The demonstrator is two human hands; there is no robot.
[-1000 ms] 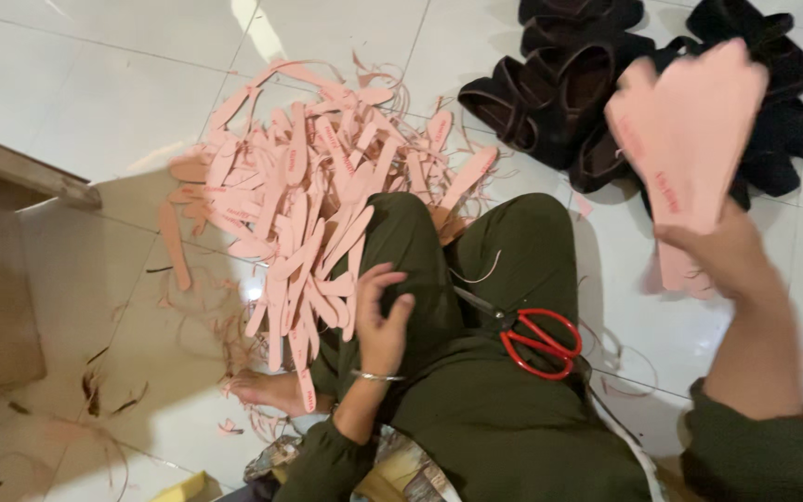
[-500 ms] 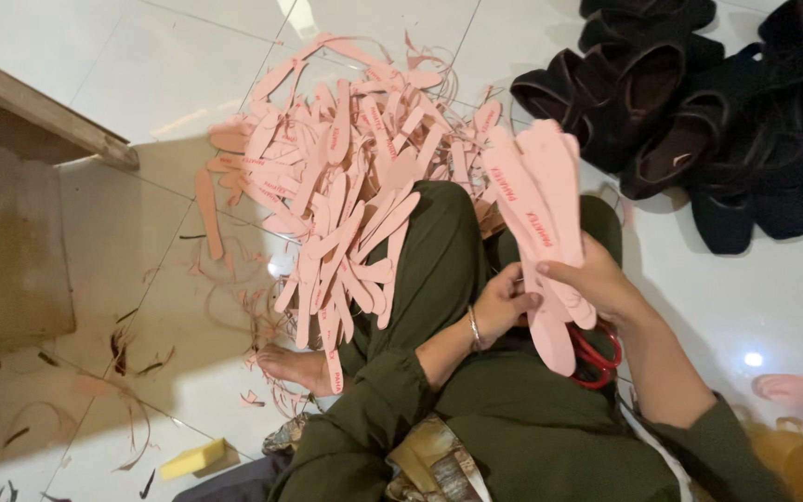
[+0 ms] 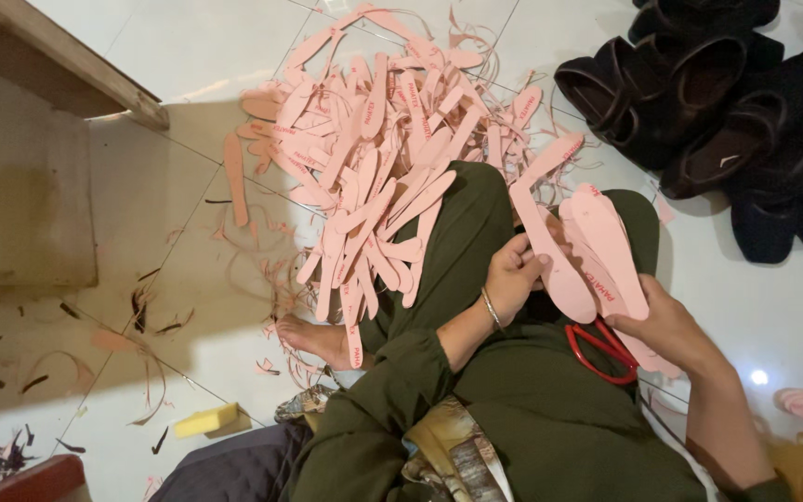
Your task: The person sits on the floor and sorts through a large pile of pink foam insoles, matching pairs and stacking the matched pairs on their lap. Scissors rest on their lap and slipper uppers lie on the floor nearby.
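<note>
While seated | pink insoles (image 3: 597, 251) between left hand (image 3: 513, 274), right hand (image 3: 666, 325) (both gripping)

Sitting on the white tile floor (image 3: 178, 56), both hands on a small stack of pink insoles (image 3: 597, 251) over the lap. Left hand (image 3: 513, 274) pinches the near edge of one, right hand (image 3: 666, 325) grips the stack from below. Red-handled scissors (image 3: 601, 351) lie on the green trousers (image 3: 550, 418), just under the stack. Big heap of pink insole cutouts (image 3: 383, 158) spills over the knee. Black sandals (image 3: 717, 112) piled on the right, probably velvet, hard to tell.
</note>
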